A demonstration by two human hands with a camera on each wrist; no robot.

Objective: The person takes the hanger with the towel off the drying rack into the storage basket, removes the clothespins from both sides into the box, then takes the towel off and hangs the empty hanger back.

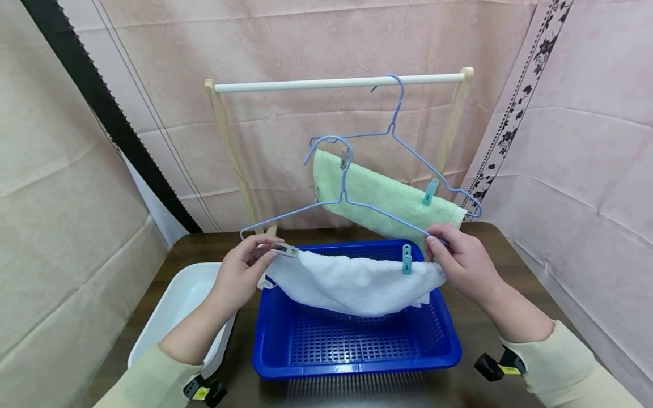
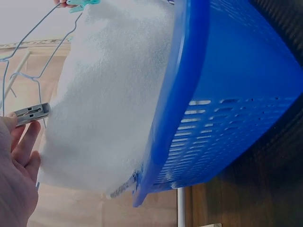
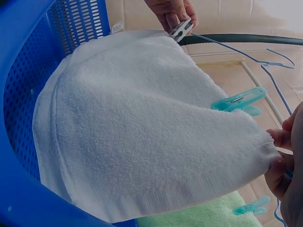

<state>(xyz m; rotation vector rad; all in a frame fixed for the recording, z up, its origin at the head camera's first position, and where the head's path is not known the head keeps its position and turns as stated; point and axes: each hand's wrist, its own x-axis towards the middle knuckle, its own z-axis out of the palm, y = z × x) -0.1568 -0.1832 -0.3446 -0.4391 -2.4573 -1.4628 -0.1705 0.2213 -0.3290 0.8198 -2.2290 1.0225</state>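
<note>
A white towel (image 1: 357, 289) hangs in a sagging curve over the blue basket, beneath a blue wire hanger (image 1: 291, 215). My left hand (image 1: 242, 272) pinches a grey clothespin (image 1: 287, 250) at the towel's left corner; the left wrist view shows the clothespin (image 2: 33, 114) between thumb and fingers. My right hand (image 1: 464, 260) pinches the towel's right corner together with the hanger's right end. Close to that hand, a teal clothespin (image 3: 240, 100) sits on the towel's upper edge. Whether the grey clothespin bites on the hanger wire, I cannot tell.
Behind, a second blue hanger (image 1: 419, 154) hooks over a white rod (image 1: 306, 84), carrying a green towel (image 1: 377, 192) with a grey and a teal clothespin. Below stands the blue basket (image 1: 357, 371). A white tray (image 1: 189, 294) lies left on the brown table (image 1: 515, 289).
</note>
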